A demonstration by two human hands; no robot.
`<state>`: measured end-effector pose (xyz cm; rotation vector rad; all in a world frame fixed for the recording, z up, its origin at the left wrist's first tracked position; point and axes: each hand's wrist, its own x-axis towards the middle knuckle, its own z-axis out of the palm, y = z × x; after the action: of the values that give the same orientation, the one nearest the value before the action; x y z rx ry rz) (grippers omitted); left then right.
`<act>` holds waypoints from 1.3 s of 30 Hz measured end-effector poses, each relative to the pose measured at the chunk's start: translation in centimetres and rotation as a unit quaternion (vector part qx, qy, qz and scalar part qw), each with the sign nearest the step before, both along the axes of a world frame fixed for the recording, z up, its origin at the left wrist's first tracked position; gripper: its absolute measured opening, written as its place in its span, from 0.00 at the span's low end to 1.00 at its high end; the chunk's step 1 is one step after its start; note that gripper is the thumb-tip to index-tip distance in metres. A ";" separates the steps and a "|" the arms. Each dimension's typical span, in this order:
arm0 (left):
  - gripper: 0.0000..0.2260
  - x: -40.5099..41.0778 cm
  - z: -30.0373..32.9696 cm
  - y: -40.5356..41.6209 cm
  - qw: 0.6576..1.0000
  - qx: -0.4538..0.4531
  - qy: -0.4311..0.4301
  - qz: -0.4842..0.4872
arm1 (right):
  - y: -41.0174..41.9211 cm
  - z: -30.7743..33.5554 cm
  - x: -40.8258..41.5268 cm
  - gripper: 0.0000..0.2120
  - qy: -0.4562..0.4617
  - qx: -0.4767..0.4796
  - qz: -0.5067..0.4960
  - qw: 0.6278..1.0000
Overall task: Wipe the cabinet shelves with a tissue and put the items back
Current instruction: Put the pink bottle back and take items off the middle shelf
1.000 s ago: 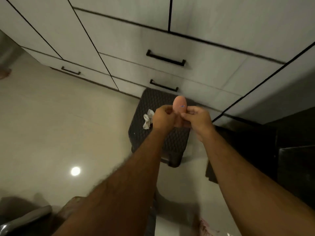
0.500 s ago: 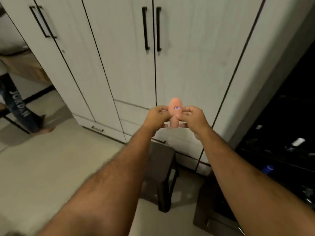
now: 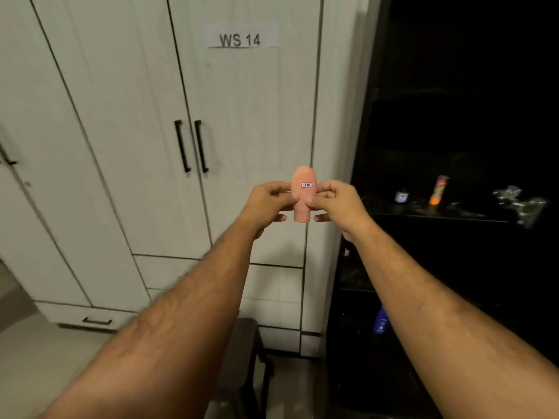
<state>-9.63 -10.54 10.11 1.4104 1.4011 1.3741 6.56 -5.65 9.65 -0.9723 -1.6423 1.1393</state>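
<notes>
Small pink bottle (image 3: 304, 192) pinched between both hands.

Held upright, cap down, by left hand (image 3: 266, 202) and right hand (image 3: 338, 204), fingers curled round its sides. White cupboard doors (image 3: 242, 116) behind; dark shelf (image 3: 438, 214) off beside right hand.

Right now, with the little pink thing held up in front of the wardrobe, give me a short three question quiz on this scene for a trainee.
1. True or false: the left hand alone holds the pink object.
2. Which text is on the paper sign on the wardrobe door? A) WS 14 B) WS 41 C) 17AC
3. Fill in: the orange bottle stands on a dark shelf to the ____ of the hands.

Key:
1. False; the right hand pinches it too.
2. A
3. right
</notes>
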 end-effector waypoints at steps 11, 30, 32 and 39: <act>0.13 12.8 8.3 3.3 0.990 0.091 0.071 -0.084 | 0.0 8.7 13.9 0.13 -0.009 0.068 -0.095 0.993; 0.15 23.8 20.2 12.3 0.972 0.198 0.127 -0.005 | 9.4 20.8 23.5 0.10 0.029 0.140 -0.111 0.983; 0.14 24.4 20.9 13.2 0.972 0.201 0.125 0.011 | 10.3 21.5 23.5 0.11 0.029 0.158 -0.130 0.978; 0.13 24.9 21.5 17.3 0.970 0.202 0.135 0.028 | 14.5 22.4 23.9 0.10 -0.003 0.156 -0.157 0.975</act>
<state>15.23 6.79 31.57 1.8920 1.3870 1.6170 30.47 8.81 32.01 -0.9843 -1.5471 0.6454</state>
